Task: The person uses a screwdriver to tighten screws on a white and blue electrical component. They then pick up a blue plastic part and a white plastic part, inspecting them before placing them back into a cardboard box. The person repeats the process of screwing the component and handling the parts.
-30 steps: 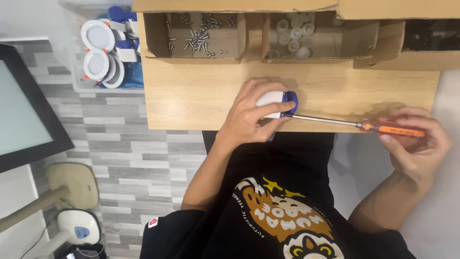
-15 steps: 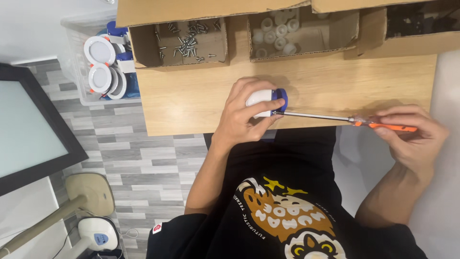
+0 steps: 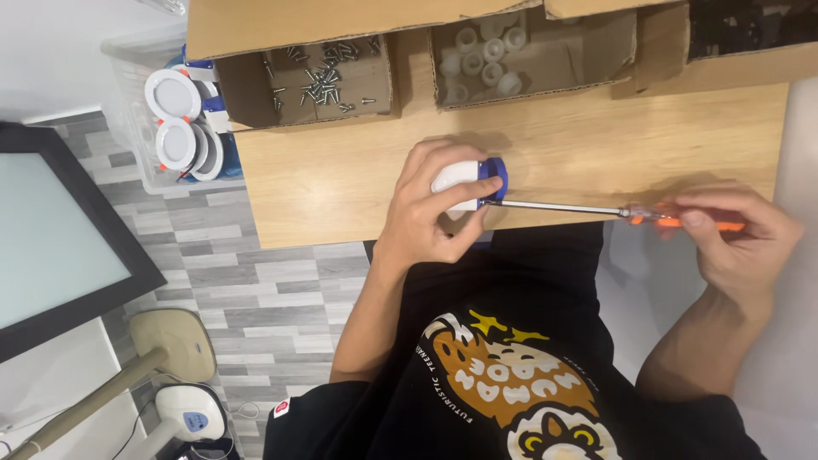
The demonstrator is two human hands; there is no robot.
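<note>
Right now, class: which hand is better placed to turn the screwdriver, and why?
The right hand. It already grips the orange handle of the screwdriver, whose tip meets the white and blue part. The left hand is wrapped around that part, steadying it.

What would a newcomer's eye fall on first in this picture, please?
Most likely the two hands at the near edge of the wooden table: the left hand grips a white and blue fitting, while the right hand holds an orange-handled screwdriver whose tip meets it. Behind them stand cardboard boxes, one with loose screws, one with small white caps. White round lamps sit in a bin at far left.
</note>
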